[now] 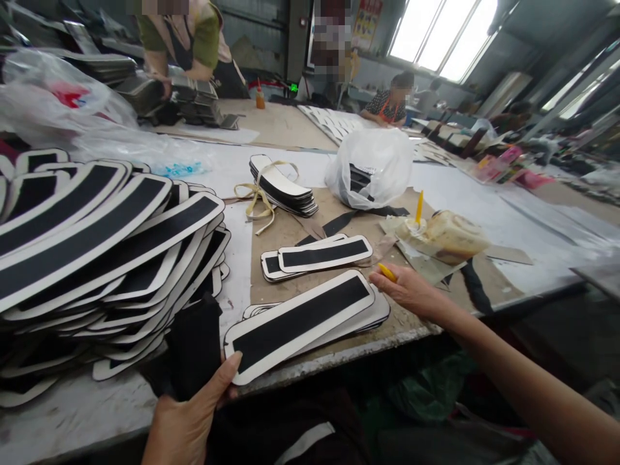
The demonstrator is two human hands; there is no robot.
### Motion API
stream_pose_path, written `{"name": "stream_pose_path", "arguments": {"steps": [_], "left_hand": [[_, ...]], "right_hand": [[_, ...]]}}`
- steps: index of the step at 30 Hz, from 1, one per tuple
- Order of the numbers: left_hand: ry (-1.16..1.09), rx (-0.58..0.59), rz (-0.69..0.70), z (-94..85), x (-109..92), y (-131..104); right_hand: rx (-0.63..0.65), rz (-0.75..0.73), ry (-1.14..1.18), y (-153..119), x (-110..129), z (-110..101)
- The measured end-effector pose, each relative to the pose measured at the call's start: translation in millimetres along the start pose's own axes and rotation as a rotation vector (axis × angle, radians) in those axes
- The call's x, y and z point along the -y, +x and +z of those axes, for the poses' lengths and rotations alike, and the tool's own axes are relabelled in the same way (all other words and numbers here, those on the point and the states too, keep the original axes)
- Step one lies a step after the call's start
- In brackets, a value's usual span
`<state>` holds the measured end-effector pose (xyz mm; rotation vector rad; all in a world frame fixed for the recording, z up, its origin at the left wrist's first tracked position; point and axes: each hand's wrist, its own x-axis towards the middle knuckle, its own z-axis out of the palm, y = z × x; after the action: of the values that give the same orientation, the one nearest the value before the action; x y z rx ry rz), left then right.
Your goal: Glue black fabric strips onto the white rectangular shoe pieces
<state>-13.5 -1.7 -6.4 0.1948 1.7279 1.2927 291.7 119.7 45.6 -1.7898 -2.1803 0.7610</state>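
My left hand [191, 407] grips the near left end of a long white-bordered panel [300, 326] with a black middle, thumb on top. That panel lies slanted over several similar pieces [375, 316] at the table's front edge. By its far right end, my right hand [411, 290] is closed around a small yellow tool [387, 272]; its working end is hidden. Just beyond lie two smaller black-and-white panels [324, 254]. A black piece of material [196, 342] hangs beside my left hand; whether I touch it is unclear.
A large pile of similar panels [111, 239] fills the left. Farther back are a stack with a beige ribbon [285, 184], a white plastic bag [372, 168] and a glue-smeared container [450, 236] beside an upright yellow stick [419, 206]. Other people work across the table.
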Motion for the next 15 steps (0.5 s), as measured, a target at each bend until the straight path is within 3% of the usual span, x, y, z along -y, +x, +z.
{"name": "stream_pose_path", "arguments": {"steps": [7,15], "left_hand": [[-0.06,0.075,-0.027,-5.6,-5,-5],[-0.149,0.106,-0.137,-10.5,-11,-3]], "right_hand": [[0.198,0.267,0.64,-15,9,10],[0.235,0.275,1.151,-37,19,22]]}}
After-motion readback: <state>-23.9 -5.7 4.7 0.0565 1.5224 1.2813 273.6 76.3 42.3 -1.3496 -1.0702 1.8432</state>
